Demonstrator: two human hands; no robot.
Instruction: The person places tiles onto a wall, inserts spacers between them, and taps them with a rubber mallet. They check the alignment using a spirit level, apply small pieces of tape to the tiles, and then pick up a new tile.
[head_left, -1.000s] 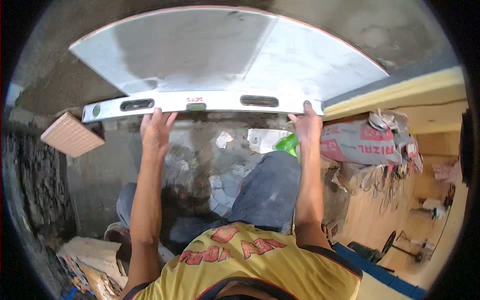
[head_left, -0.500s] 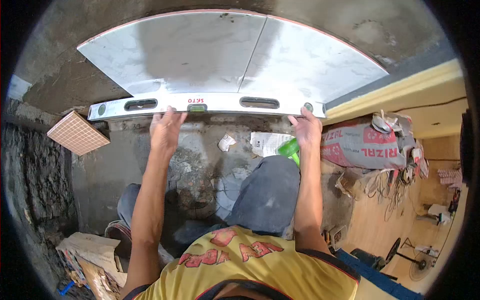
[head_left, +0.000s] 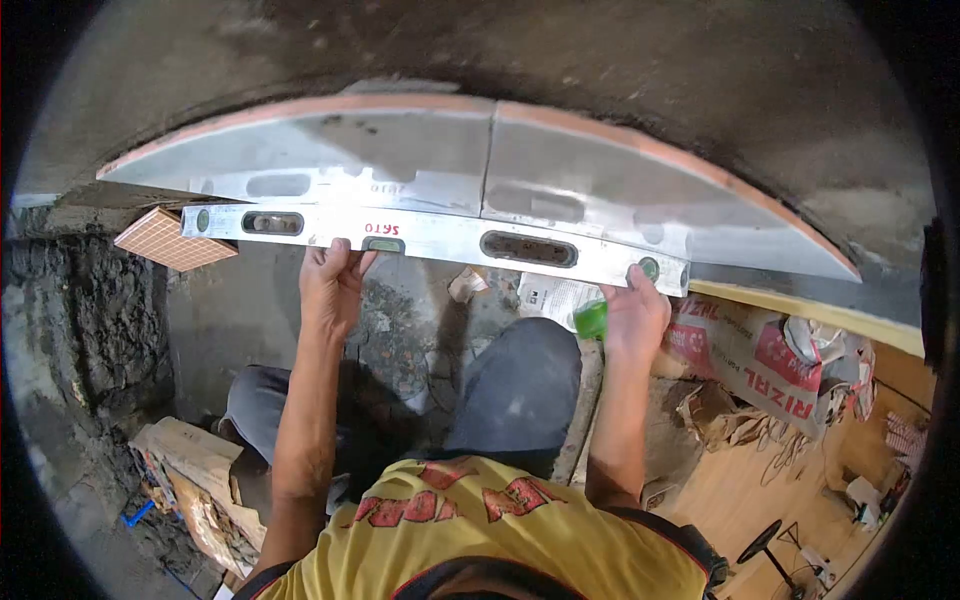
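Note:
A long silver spirit level [head_left: 420, 240] with red lettering and green vials spans the space before me. My left hand [head_left: 332, 285] pinches its near edge beside the middle vial, fingers closed. Toward the right end, my right hand [head_left: 637, 308] grips it just below the round end vial. Behind the level stand two white glossy wall tiles, the left tile [head_left: 400, 145] and the right tile [head_left: 620, 170], meeting at a dark joint. Their top edges show orange, and the level's reflection appears on their faces.
A small tile with a grid-patterned back [head_left: 175, 240] leans at the left. Below the level lie a paper sheet [head_left: 548, 298] and a green object [head_left: 591, 320]. A cement bag [head_left: 760, 365] lies right; torn cardboard [head_left: 195, 460] is lower left. Rough wall [head_left: 95, 330] borders the left.
Both hands have drawn the level off the tiles toward me, its right end now lower. The view has tilted, showing the tiles more from above.

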